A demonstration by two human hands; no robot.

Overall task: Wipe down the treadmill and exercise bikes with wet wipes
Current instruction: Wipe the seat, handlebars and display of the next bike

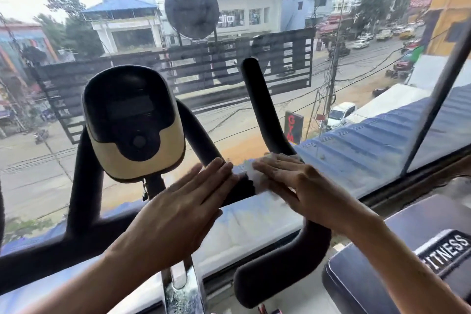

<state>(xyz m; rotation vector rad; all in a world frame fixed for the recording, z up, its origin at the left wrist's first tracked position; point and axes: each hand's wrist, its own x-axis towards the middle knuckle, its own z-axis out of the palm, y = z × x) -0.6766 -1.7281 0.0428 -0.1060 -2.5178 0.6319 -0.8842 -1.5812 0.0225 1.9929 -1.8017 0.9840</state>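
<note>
Head view, sole entry. Item: exercise bike [84, 186], black tubular bars, set against a window [356, 135] with a street far below. Wet wipe [248, 173]: white, crumpled, lying on the bend where the upright handlebar grip [260, 99] begins, at frame centre. Right hand [300, 191]: enters from 4 o'clock, fingers [270, 168] straight and laid flat over the wipe, pressing it to the bar; no curl or pinch shows. Left hand [183, 201]: enters from 7 o'clock, fingers [219, 168] straight and together, tips at the wipe's left edge, holding nothing; whether they touch the wipe cannot be told. Key relation: the grip's long axis runs from the wipe toward 12 o'clock, and the right hand is the nearer, so a stroke up it would likely fall to that hand. Console [132, 122]: black and cream, at 10 o'clock from the wipe, apart from both hands. Second grip [280, 262]: at 6 o'clock, below the right wrist. Steel post [182, 288]: at 6 o'clock, speckled. Dark padded surface [382, 275] with FITNESS label [444, 250]: at 4 o'clock.
</note>
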